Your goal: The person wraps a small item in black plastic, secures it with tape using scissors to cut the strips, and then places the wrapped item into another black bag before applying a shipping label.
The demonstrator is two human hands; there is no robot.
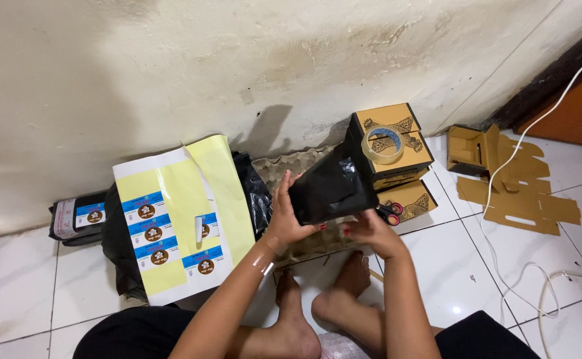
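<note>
Holding a black parcel between both hands, the person sits on a white tiled floor with bare feet drawn in. The left hand grasps the parcel's left end, fingers spread up its side; the right hand grips it from beneath at its lower right corner. The parcel is lifted off the floor, at the centre of the view, above an egg tray.

At 1 o'clock from the parcel stands a stack of brown boxes, with a tape roll lying on the top one. Scissors with red-rimmed handles lie just beside the right hand, against the lower box. At 3 o'clock, flattened cardboard lies on the tiles, crossed by a white cable. At 9 o'clock, a yellow label sheet rests on a black bag, and farther left lies a wrapped packet against the wall.
</note>
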